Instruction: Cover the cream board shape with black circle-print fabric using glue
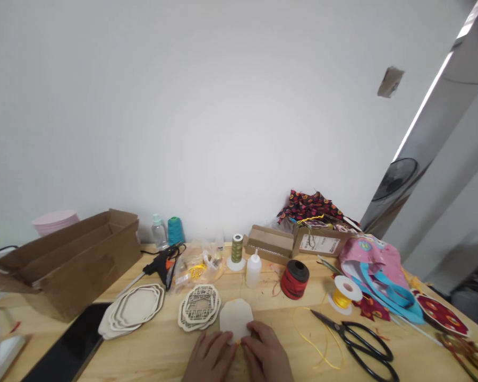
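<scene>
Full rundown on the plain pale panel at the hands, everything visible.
The panel is thin-looking, off-white, unpatterned, with a scalloped outline; it could be wood or card. It appears roughly flat over the wooden table. The left hand touches its near left edge, the right hand its near right. Some yellow thread shows at the near edge between them.
</scene>
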Tool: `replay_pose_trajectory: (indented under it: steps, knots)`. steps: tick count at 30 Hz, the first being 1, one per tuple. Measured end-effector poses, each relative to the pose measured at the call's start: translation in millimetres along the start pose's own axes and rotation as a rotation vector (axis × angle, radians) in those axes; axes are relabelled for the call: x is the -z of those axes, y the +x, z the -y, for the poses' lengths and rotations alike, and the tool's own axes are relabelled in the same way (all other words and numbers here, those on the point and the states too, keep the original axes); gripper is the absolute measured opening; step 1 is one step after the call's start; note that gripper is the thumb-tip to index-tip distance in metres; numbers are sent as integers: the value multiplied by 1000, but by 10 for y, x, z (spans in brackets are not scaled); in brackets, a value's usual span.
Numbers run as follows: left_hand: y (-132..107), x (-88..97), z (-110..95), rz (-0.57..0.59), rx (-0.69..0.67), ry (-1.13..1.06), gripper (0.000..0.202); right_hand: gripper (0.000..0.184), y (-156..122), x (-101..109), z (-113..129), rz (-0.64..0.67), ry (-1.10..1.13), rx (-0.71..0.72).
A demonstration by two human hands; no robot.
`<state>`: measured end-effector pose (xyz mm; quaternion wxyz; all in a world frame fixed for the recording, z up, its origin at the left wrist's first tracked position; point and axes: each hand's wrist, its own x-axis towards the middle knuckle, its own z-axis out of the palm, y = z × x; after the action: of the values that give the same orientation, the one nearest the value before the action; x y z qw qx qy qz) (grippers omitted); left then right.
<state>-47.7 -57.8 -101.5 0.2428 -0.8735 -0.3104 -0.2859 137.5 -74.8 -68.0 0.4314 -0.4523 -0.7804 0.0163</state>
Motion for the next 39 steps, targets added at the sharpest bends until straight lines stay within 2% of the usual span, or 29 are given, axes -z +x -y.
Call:
replay_pose_trajectory:
  steps: [5,11,21,26,32,35,39]
  knots:
    - [133,130,-8,-10,-52,44,48,23,-1,13,20,42,-17,-19]
    - [247,230,10,-17,-74,42,48,22,-27,-3,-4,66,-18,-23]
    - [102,107,7,-3,-58,27,46,20,-5,2,1,1,-2,9]
    - [-50,-27,-4,65,17,-49,49,19,-15,1,21,73,-73,-2]
    - [-86,-54,-24,57,27,-89,53,12,20,35,21,149,-200,64]
    - [-67,-33,-28,51,21,-77,53,16,98,130,4,206,-86,6]
    - [27,57,-12,25,-14,-48,49,23,158,251,-30,228,229,-140]
